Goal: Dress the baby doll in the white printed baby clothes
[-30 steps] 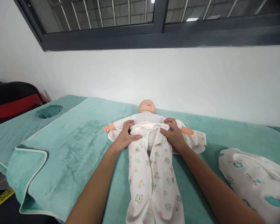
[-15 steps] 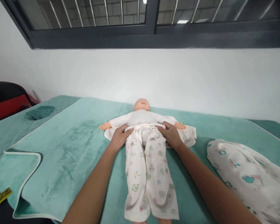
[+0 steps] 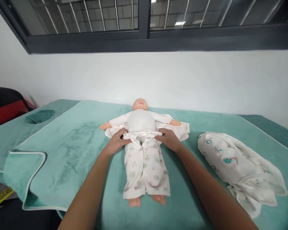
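On its back lies a baby doll [image 3: 140, 104], head toward the wall and arms spread, in a white long-sleeved top [image 3: 141, 120]. White printed pants [image 3: 146, 166] cover its legs, with both feet showing below the cuffs. My left hand [image 3: 117, 139] pinches the waistband at the doll's hip on the left. At the opposite hip, my right hand [image 3: 168, 138] grips the same waistband, which is bunched across the lower belly. Beneath the doll's arms, a white printed garment [image 3: 181, 130] lies spread on both sides.
A bundled white printed cloth [image 3: 232, 159] rests at the right. The green padded cover [image 3: 69, 153] has a folded edge at the left and a face hole [image 3: 39, 116] beyond it. A white wall and a dark window frame [image 3: 86, 41] stand behind; a red-and-black object [image 3: 8, 105] is at far left.
Both hands have drawn the pants' waistband down from the upper belly toward the legs, uncovering more of the white top. The doll's feet now show fully. The camera view has shifted.
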A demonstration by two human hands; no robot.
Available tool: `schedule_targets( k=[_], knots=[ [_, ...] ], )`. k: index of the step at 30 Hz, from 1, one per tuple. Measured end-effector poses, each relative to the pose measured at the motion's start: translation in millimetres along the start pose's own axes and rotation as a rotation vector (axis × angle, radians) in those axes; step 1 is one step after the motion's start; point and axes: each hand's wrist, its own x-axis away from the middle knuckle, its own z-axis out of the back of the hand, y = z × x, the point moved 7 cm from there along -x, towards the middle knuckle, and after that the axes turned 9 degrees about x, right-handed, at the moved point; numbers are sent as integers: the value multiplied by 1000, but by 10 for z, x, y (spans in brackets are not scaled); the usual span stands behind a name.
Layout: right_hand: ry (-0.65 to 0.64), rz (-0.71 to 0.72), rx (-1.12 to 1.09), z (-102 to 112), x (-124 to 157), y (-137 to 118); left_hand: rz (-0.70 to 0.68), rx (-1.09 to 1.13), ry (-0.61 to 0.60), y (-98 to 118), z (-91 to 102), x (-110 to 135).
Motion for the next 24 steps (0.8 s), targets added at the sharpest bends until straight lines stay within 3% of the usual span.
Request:
schedule_targets(
  k=[2, 5, 8, 11, 14, 16, 20, 24],
  knots=[
    [112, -53, 35, 11, 33, -12, -11, 58, 88, -21, -9, 28],
    [225, -154, -97, 3, 95, -2, -20, 181, 231, -50, -33, 75],
    [211, -188, -219, -44, 145, -4, -10, 199, 283, -64, -88, 140],
    [109, -161, -230, -64, 230, -25, 13, 203, 195, -36, -157, 245],
    [-64, -60, -240, -82, 386, -109, 60, 200, -29, 19, -265, 393],
    [-162, 33, -245, -98, 511, -199, 58, 97, -100, 60, -295, 490],
    [-151, 2, -195, -140, 667, -240, -34, -66, 39, 123, -274, 595],
    [-6, -117, -265, -202, 692, -238, 47, 140, 187, 31, -317, 650]
  ],
)
